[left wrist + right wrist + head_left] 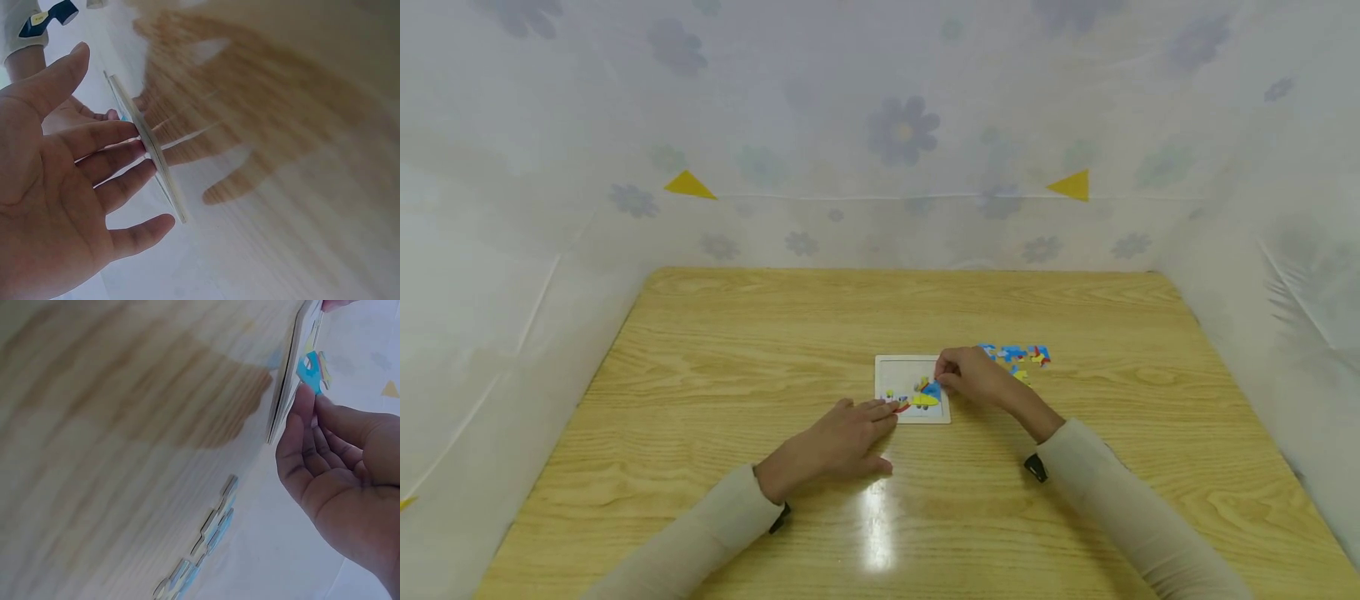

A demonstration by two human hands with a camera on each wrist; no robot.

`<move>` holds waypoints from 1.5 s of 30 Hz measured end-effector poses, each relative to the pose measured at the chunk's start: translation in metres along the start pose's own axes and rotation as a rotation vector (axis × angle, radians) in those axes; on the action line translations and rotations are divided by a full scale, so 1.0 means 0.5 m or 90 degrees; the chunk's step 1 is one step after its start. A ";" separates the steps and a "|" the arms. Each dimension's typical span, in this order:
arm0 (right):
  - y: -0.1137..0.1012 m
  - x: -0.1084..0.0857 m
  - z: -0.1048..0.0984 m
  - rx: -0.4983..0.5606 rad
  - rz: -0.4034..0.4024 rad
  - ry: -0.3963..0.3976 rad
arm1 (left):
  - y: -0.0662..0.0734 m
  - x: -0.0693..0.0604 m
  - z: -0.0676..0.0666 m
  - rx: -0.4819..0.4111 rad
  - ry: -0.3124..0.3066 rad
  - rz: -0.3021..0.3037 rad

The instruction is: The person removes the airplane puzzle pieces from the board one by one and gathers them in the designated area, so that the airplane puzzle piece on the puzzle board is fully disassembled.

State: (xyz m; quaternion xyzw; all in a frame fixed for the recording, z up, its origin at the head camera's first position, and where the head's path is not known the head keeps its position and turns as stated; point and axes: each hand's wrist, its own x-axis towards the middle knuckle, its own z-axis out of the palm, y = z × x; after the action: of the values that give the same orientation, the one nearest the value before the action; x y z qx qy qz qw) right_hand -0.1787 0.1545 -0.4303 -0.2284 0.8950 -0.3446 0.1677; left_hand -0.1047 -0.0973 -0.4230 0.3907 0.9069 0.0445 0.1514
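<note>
A square puzzle tray [898, 371] with a pale rim lies on the table, partly filled along its lower side with pieces printed in yellow, red and blue. My left hand [842, 437] rests its outstretched fingertips on the tray's lower left part, covering some of it. In the left wrist view those fingers [122, 159] meet the tray's edge and the thumb stands away. My right hand [976, 377] is at the tray's right side. Between its thumb and forefinger it pinches a blue puzzle piece [309, 374], tilted above the tray.
Loose puzzle pieces [1037, 356], mostly blue with some yellow and red, lie on the table right of the tray, partly behind the right hand. The wooden table [737, 333] is bordered by pale flowered cloth [850, 225] at the back and sides.
</note>
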 end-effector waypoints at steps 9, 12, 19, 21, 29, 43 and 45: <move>0.006 -0.004 -0.002 0.008 0.011 -0.001 | 0.000 0.001 0.001 0.004 -0.002 -0.002; 0.007 -0.007 -0.006 0.010 0.027 0.000 | 0.000 0.001 0.001 0.005 0.004 0.003; 0.016 -0.015 -0.017 0.026 0.017 -0.002 | -0.001 0.002 0.001 0.010 0.008 0.007; 0.020 -0.020 -0.021 0.030 0.015 -0.001 | 0.000 0.002 0.001 0.008 0.007 0.007; 0.040 -0.035 -0.038 0.016 0.014 0.008 | 0.002 0.002 -0.001 0.015 0.000 0.002; 0.061 -0.065 -0.077 0.021 0.045 0.024 | 0.002 0.004 0.000 0.027 -0.007 -0.001; 0.065 -0.069 -0.083 0.031 0.051 0.020 | 0.002 0.004 0.000 0.026 -0.008 -0.001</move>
State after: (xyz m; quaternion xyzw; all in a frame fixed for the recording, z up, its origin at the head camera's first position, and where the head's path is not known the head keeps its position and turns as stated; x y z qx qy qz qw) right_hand -0.1782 0.2162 -0.4185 -0.1826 0.8972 -0.3630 0.1729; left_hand -0.1053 -0.0954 -0.4234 0.3936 0.9068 0.0231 0.1492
